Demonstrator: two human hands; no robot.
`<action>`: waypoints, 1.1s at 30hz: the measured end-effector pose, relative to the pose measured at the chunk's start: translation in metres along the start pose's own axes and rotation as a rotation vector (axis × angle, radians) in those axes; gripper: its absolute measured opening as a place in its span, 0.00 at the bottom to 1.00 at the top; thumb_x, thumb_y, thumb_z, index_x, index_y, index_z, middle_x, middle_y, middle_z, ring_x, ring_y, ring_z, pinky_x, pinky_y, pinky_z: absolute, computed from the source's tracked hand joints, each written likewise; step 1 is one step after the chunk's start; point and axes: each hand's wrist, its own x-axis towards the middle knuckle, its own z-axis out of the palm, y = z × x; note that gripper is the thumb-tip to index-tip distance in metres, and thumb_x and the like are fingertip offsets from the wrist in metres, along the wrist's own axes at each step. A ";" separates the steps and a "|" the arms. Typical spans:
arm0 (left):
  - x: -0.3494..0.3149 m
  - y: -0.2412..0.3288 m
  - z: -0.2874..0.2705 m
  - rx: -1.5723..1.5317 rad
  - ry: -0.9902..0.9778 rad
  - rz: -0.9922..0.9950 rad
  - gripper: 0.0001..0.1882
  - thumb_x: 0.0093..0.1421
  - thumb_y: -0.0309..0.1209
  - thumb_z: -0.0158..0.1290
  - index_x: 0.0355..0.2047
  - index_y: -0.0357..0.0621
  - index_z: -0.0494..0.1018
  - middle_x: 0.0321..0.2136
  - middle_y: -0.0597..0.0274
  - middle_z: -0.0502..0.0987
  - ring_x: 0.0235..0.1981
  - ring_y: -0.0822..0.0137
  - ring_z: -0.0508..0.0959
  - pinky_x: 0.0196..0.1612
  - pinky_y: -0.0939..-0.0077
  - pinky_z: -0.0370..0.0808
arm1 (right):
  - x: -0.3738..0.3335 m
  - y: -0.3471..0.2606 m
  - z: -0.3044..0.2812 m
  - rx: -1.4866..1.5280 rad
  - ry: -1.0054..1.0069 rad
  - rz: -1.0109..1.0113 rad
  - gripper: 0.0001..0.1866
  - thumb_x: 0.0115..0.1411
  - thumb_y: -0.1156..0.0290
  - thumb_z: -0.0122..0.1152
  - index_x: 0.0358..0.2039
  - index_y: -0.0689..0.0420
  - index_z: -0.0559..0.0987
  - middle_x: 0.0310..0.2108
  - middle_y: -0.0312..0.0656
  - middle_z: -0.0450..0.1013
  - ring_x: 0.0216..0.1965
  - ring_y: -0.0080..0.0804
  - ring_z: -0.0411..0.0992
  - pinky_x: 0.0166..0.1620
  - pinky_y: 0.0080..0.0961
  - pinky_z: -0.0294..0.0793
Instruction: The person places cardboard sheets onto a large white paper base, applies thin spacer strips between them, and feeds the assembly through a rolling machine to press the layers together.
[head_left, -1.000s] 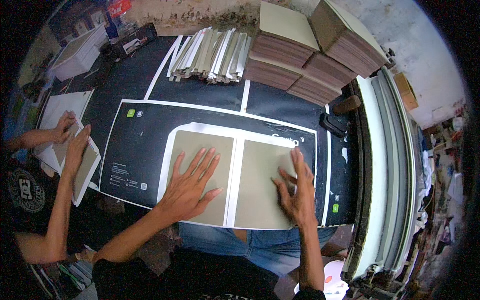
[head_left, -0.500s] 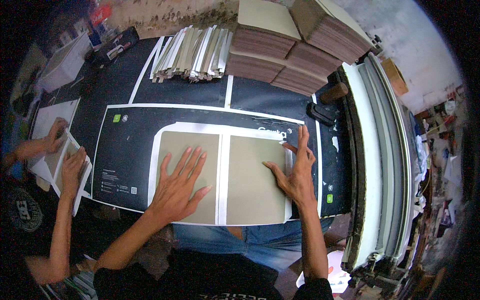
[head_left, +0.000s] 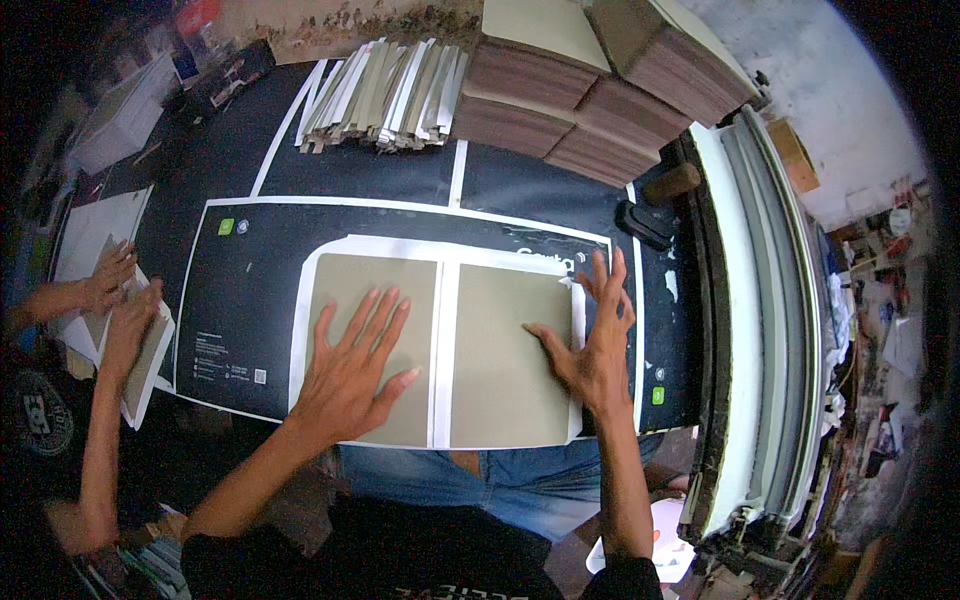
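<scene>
My left hand (head_left: pixel 350 365) lies flat with its fingers spread on the left-hand greyish-brown board (head_left: pixel 415 300). A matching board (head_left: pixel 500 390) sits to its right, and a narrow white strip (head_left: pixel 441 350) runs between the two. Both boards rest on a white paper sheet (head_left: pixel 304 330), whose margin shows along the far and left sides. At the right edge of the right-hand board is my right hand (head_left: pixel 595 345), fingers apart, thumb stretched over the board and fingertips by the white paper edge. Nothing is held in either hand.
Beneath lies a dark printed table cover (head_left: pixel 240 310) with white lines. Paper and board strips (head_left: pixel 385 95) and stacked boards (head_left: pixel 560 90) stand at the back. A black object (head_left: pixel 643 227) and a roller machine (head_left: pixel 760 330) are right. At left, a co-worker's hands (head_left: pixel 125 300) handle a board piece.
My right hand's fingers have spread slightly along the right edge, while my left hand stays on its board. The co-worker's hands have shifted over their piece. The whole view has moved a little.
</scene>
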 end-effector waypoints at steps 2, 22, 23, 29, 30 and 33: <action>-0.001 -0.002 -0.001 -0.008 0.012 -0.004 0.40 0.70 0.51 0.44 0.74 0.41 0.49 0.75 0.50 0.49 0.76 0.51 0.48 0.72 0.36 0.39 | 0.002 0.001 0.008 0.006 0.023 -0.035 0.65 0.53 0.65 0.77 0.76 0.55 0.35 0.67 0.56 0.65 0.61 0.46 0.71 0.67 0.59 0.53; 0.052 -0.007 0.005 -0.419 0.220 -0.131 0.32 0.65 0.47 0.56 0.60 0.35 0.68 0.62 0.42 0.67 0.66 0.50 0.65 0.65 0.37 0.51 | -0.023 -0.037 0.045 0.414 0.010 0.091 0.07 0.60 0.72 0.70 0.38 0.59 0.83 0.31 0.44 0.79 0.34 0.34 0.77 0.42 0.29 0.73; 0.056 -0.025 -0.007 -0.401 0.294 -0.211 0.32 0.60 0.48 0.61 0.56 0.37 0.70 0.57 0.45 0.70 0.61 0.51 0.67 0.61 0.40 0.54 | -0.024 -0.037 0.043 0.418 0.011 0.097 0.07 0.60 0.72 0.69 0.38 0.59 0.83 0.32 0.45 0.79 0.35 0.38 0.76 0.46 0.32 0.71; 0.061 -0.073 -0.006 -0.330 0.283 -0.234 0.37 0.49 0.52 0.71 0.50 0.41 0.71 0.49 0.48 0.71 0.55 0.49 0.66 0.54 0.42 0.59 | -0.006 -0.074 0.048 0.384 -0.028 0.040 0.09 0.60 0.74 0.68 0.41 0.60 0.82 0.34 0.49 0.78 0.36 0.43 0.78 0.43 0.36 0.76; 0.062 -0.073 -0.005 -0.326 0.270 -0.217 0.37 0.48 0.52 0.71 0.49 0.41 0.71 0.49 0.48 0.70 0.56 0.48 0.66 0.54 0.42 0.59 | -0.003 -0.074 0.056 0.393 -0.065 -0.052 0.10 0.60 0.74 0.67 0.42 0.60 0.82 0.36 0.51 0.77 0.37 0.46 0.78 0.43 0.37 0.78; 0.064 -0.077 0.004 -0.356 0.301 -0.162 0.38 0.46 0.53 0.72 0.50 0.46 0.70 0.49 0.49 0.70 0.56 0.47 0.67 0.53 0.43 0.61 | 0.003 -0.091 0.067 0.393 -0.155 -0.109 0.12 0.59 0.75 0.67 0.44 0.60 0.82 0.38 0.51 0.76 0.38 0.46 0.77 0.43 0.37 0.78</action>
